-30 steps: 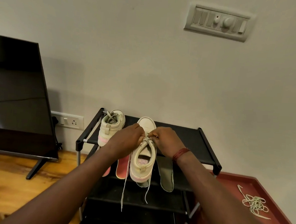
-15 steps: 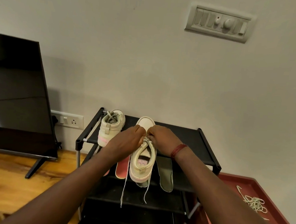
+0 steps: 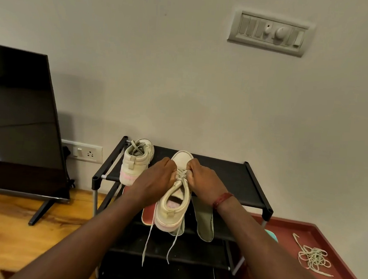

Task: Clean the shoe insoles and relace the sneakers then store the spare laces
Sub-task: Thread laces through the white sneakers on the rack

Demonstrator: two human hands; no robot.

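Observation:
A cream sneaker (image 3: 172, 205) with a pink heel lies on the top shelf of a black shoe rack (image 3: 230, 176), heel toward me. My left hand (image 3: 154, 178) and my right hand (image 3: 202, 179) pinch its lace (image 3: 182, 174) at the eyelets from either side. Two loose lace ends (image 3: 147, 242) hang over the shelf edge. A second cream sneaker (image 3: 135, 160) stands at the rack's left rear. A red insole (image 3: 148, 214) and a grey-green insole (image 3: 204, 220) lie under and beside the held sneaker. Spare laces (image 3: 313, 258) lie tangled on a red tray.
The red tray (image 3: 344, 246) sits at the lower right, next to the rack. A black television (image 3: 18, 125) on a stand fills the left, over a wooden surface (image 3: 22, 226). The wall carries a socket (image 3: 83, 152) and a switch panel (image 3: 269, 32). A teal object (image 3: 271, 235) peeks behind my right forearm.
Both hands have stayed at the sneaker's eyelets, shifting slightly toward the toe. The sneaker and lace ends have barely moved.

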